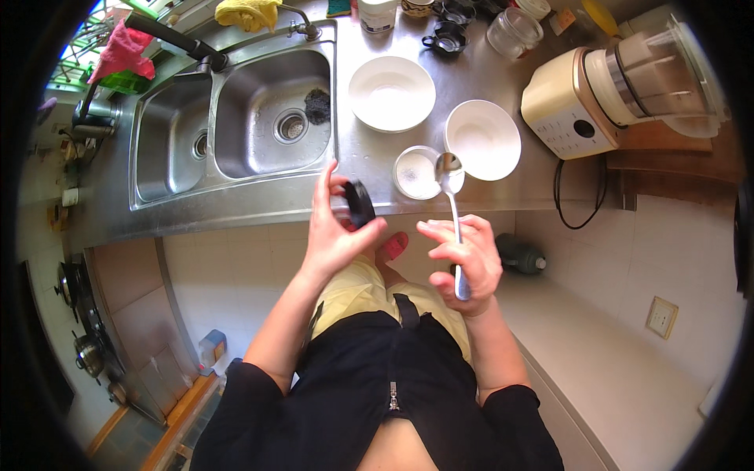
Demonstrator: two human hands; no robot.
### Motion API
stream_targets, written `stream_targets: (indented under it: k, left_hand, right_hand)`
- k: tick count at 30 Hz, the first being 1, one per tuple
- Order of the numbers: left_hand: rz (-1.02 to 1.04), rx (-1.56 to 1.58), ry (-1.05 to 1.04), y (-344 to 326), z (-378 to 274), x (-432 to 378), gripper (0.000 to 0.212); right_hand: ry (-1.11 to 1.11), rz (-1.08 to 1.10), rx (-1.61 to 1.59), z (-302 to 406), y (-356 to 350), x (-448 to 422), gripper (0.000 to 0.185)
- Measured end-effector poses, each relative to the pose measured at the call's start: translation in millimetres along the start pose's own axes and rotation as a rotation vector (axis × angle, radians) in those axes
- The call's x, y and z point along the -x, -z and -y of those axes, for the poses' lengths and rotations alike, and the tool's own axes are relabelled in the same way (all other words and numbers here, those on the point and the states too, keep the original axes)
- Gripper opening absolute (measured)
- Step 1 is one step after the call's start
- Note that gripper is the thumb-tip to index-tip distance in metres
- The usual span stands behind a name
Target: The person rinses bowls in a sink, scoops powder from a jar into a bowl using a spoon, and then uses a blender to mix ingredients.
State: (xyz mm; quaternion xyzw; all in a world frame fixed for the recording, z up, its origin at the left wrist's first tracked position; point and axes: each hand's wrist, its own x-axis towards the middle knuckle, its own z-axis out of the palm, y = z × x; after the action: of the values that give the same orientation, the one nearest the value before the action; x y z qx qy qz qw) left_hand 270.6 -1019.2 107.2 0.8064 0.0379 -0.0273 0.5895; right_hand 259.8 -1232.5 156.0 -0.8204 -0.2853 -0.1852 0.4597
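My left hand (330,241) grips a round black lid (360,204) by its rim, tilted nearly on edge in front of the counter. A metal spoon (450,176) rests across my right hand (480,259), its bowl pointing away from me over the counter. Below and beside the spoon's bowl stands an uncovered round container (412,174) with white granular contents, partly hidden by the spoon. Behind it are a wide white bowl (392,94) and, to the right, a second white bowl (486,138).
A double steel sink (253,141) with a dark scrubber (318,106) lies left on the steel counter (377,138). To the right stands a cream blender (565,106), its black cord (556,194) hanging down. Glass jars (514,33) and black cups (449,38) line the back.
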Motion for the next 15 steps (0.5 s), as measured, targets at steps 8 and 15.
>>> stream_targets:
  k: [8, 15]
  left_hand:
    - [0.117, -0.871, -0.127, -16.2, 42.3, -52.6, 0.105]
    - [0.04, 0.012, -0.237, -68.2, 32.1, -30.4, 0.108]
  right_hand:
    - [-0.029, -0.034, 0.066, -13.9, 10.3, 7.4, 0.016]
    - [-0.149, 0.029, 0.07, -25.7, 6.5, 5.0, 0.015]
